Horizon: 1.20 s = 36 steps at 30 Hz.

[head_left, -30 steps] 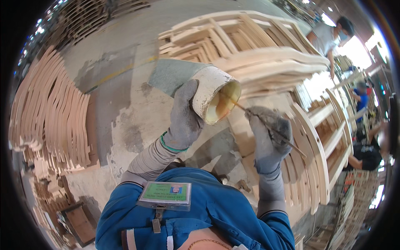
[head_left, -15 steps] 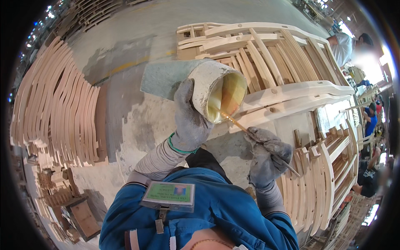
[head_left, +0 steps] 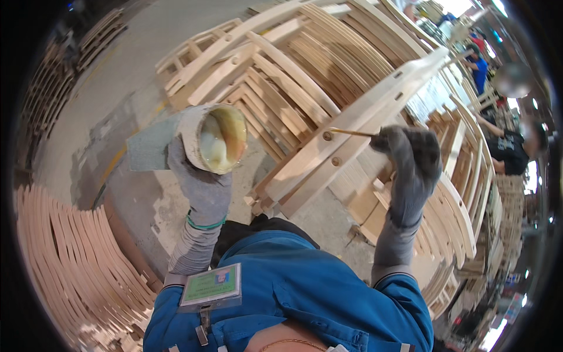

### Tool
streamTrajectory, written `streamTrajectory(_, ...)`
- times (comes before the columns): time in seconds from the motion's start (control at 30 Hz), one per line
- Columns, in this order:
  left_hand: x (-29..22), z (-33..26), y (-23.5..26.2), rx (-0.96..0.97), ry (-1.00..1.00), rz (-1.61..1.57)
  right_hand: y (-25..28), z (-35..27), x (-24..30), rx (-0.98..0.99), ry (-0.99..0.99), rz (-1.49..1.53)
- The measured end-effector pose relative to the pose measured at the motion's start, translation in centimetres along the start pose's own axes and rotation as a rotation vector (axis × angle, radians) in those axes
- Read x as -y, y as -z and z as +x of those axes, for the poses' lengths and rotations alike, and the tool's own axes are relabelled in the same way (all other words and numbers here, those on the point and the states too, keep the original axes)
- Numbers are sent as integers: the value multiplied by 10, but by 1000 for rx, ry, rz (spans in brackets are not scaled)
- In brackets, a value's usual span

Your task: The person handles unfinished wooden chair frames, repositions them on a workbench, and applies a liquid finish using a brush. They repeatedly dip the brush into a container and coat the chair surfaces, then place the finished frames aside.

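My left hand (head_left: 202,188), in a grey glove, grips a round, crusted white glue pot (head_left: 190,136) by its side. The pot tilts toward me and shows whitish-yellow glue (head_left: 216,151) inside. A flat grey-green piece (head_left: 149,144) sticks out from its left side. In my gloved right hand (head_left: 413,164) a thin stick (head_left: 352,133) is pinched, pointing left. Its tip is at a round hole (head_left: 327,136) in a pale wooden rail (head_left: 366,111). Beside it lies a second rail (head_left: 349,146) with another hole.
Stacked wooden frames with slats (head_left: 293,76) fill the area ahead. Curved wooden pieces (head_left: 76,258) stand in a dense pile at the lower left. More slatted frames (head_left: 463,199) lie to the right, where a person in black (head_left: 510,151) is nearby. Pallets (head_left: 50,94) stand far left.
The stick has come out of the pot, and my right hand has carried it up and right to the rail's hole. The pot now appears further left. The whole view has turned.
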State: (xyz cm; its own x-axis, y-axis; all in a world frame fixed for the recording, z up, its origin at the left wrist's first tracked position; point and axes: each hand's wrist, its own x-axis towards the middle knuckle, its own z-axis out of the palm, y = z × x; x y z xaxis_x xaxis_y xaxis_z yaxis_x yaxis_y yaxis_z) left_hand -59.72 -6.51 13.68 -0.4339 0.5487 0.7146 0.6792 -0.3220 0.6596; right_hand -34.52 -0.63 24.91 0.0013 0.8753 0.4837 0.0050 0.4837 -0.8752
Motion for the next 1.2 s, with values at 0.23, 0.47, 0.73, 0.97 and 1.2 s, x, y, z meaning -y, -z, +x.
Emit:
streamTrajectory(0.23,22,22,-12,118,-44,-38,-13,23,-15,84,-211,-319)
streamTrajectory(0.47,74,54,-10,133,-81,-267,-40,10,-24,8,-43,-810)
streamTrajectory(0.73,107,102,7,344,20,-477,-79,-8,-32,-338,-132,-755)
streamTrajectory(0.97,153,123,10,358,409,-1015,-98,-11,-31,-451,-215,-886)
streamTrajectory(1.2,153,136,-7,426,651,-1514,-102,-9,-25,-486,-234,-949)
